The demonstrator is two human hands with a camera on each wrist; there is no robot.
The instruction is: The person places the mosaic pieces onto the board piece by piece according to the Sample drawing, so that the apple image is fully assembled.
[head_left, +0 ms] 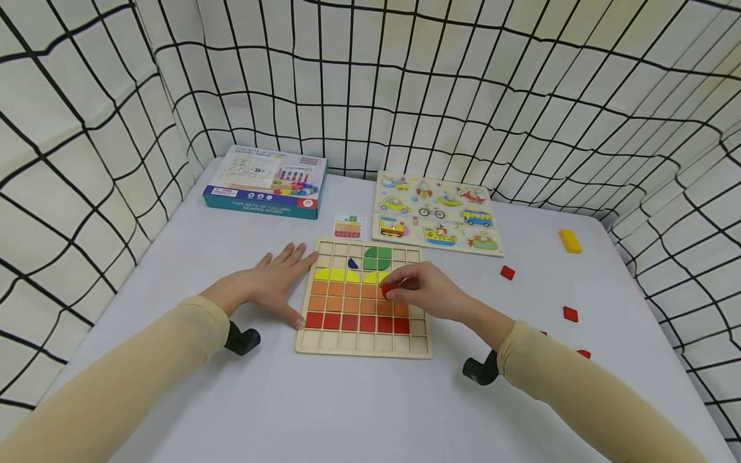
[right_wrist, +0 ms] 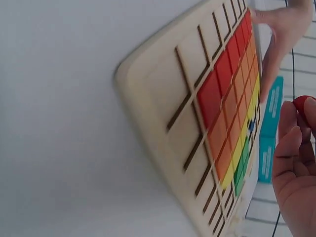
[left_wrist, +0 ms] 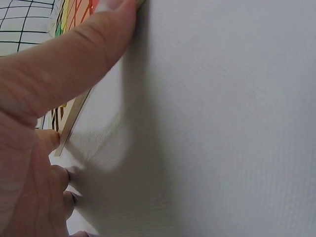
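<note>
Pinching red tile point(head_left: 386, 289); steadying board point(head_left: 363, 341).

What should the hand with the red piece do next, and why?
Probably lower the red piece into a free square of the grid board. The right hand pinches it just above the coloured rows, while the left hand rests flat against the board's edge.

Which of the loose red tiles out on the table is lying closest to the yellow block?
The red tile farthest back lies nearest the yellow block. The other red tiles lie nearer the front edge, beside the right sleeve.
</note>
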